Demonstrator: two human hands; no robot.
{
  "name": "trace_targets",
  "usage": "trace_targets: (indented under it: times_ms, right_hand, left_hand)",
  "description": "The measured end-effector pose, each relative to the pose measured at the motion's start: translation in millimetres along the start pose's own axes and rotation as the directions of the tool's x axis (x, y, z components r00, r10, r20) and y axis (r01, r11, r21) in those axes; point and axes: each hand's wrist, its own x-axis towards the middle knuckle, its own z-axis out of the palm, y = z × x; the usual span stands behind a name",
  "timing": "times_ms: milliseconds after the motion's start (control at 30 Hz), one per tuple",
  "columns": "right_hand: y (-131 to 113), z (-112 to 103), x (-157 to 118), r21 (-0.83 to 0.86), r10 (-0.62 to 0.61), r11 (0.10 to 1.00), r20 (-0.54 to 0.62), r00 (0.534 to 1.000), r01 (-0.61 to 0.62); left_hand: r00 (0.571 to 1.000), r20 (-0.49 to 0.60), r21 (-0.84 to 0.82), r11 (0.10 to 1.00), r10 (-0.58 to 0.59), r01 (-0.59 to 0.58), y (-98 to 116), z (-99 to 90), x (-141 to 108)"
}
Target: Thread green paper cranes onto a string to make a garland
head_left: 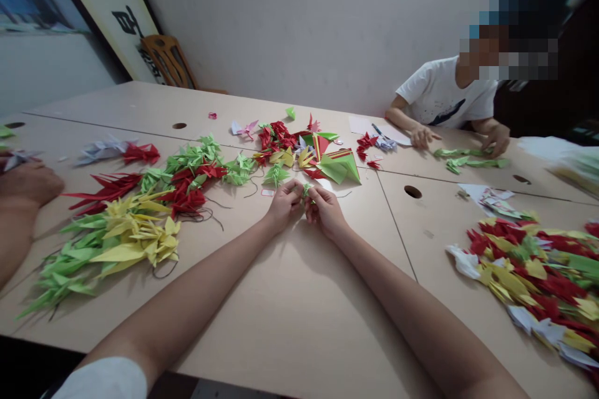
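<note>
Left hand [283, 204], right hand [326, 212]: fingertips pinched shut on one small green paper piece [306, 189] (a close pinch suits small folds).

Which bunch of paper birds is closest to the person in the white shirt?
The small green bunch, lying just below their hands; the other bunches are farther away.

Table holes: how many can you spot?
4: the far-left hole, the left-centre hole, the middle-right hole, and the far-right hole. More may be hidden.

Bare forearms [187, 302] — white sleeve [102, 379] on the left.
</note>
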Motion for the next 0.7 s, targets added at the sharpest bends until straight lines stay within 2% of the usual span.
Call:
trace_targets:
  times_ms: [100, 200, 367, 433, 500, 633, 700]
  right_hand:
    - [-5.1, -9.9, 1.5, 0.003, 0.036, 0.999, 0.121, 0.992, -0.036]
    - [-9.9, -19.6, 1.6, 0.016, 0.087, 0.996, 0.24, 0.967, -0.093]
    - [-17.8, -29.6, 0.0, -0.008, 0.211, 0.974, 0.399, 0.892, -0.226]
    - [-19.6, -31.4, 0.2, -0.013, 0.237, 0.966, 0.443, 0.865, -0.258]
    - [-19.5, -31.9, 1.3, -0.004, 0.229, 0.967, 0.443, 0.867, -0.253]
    - [-13.6, -27.5, 4.6, 0.073, 0.145, 0.98, 0.368, 0.918, -0.184]
    - [-9.3, -23.2, 5.3, 0.113, 0.11, 0.981, 0.345, 0.932, -0.158]
  left_hand:
    - [0.988, 0.125, -0.084, 0.991, -0.09, 0.101, 2.5, -7.3, 2.1]
    - [0.959, 0.225, -0.115, 0.972, -0.175, 0.205, 7.7, -13.5, 3.2]
    - [0.842, 0.411, -0.035, 0.917, -0.349, 0.397, 17.3, -20.1, 3.3]
    - [0.822, 0.44, -0.031, 0.909, -0.362, 0.416, 17.4, -21.1, 3.1]
    - [0.834, 0.435, -0.06, 0.913, -0.339, 0.403, 15.1, -20.8, 3.2]
    - [0.913, 0.356, -0.166, 0.948, -0.2, 0.273, 9.8, -16.7, 3.2]
    - [0.936, 0.319, -0.196, 0.956, -0.149, 0.219, 9.5, -14.3, 2.8]
